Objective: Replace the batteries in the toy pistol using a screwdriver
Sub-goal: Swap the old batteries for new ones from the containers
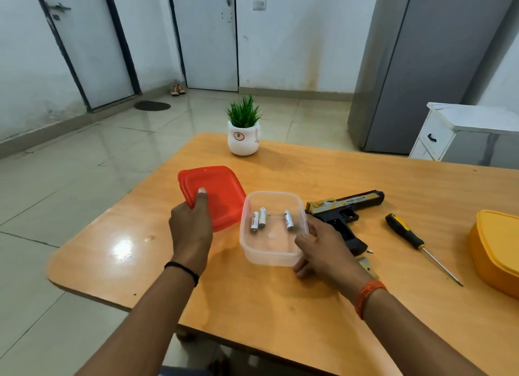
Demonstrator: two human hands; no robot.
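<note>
Left hand (191, 227) grips red lid (213, 196), thumb on top; right hand (323, 246) apparently clasps clear container (271, 252) holding batteries (258, 221). Orange surface (280, 305); tiled floor (56, 179).

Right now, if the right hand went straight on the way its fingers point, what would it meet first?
The right hand already grips the clear container at its near right corner. Going on, it would likely meet the nearest battery inside, though depth is unclear.

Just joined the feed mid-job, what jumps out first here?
The red lid, held up by the left hand at the table's left. Beside it, the right hand grips the clear container holding three batteries. To its right lie the toy pistol and the screwdriver.
</note>
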